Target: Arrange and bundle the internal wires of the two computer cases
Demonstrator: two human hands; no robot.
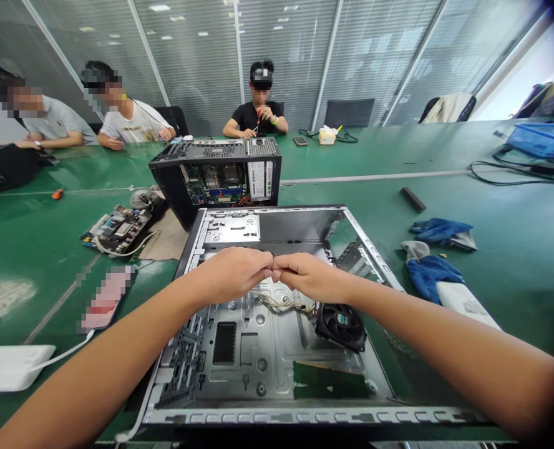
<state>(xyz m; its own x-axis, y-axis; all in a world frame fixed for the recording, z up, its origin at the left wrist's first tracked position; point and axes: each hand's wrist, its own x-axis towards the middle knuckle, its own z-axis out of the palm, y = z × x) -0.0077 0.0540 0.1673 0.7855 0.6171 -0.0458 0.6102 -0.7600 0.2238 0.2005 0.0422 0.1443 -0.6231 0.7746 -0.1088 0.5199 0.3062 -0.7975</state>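
Above an open computer case [267,415] that lies on its side, my left hand [237,269] and my right hand [307,274] meet at the fingertips. Both are closed in a pinch, and the fingers hide whatever may be between them. Just below them runs a twisted bundle of thin cables [281,304] toward a black cooling fan [340,325] at the right inside the case. A green strip [328,380], perhaps a memory module, lies on the metal floor near the front edge.
A second computer case [216,153] stands upright behind. To the left are a motherboard [122,231], a phone [107,299] and a white power bank [15,368]. Blue gloves [429,268] and a dark bar [412,199] lie right. Three people sit across the table.
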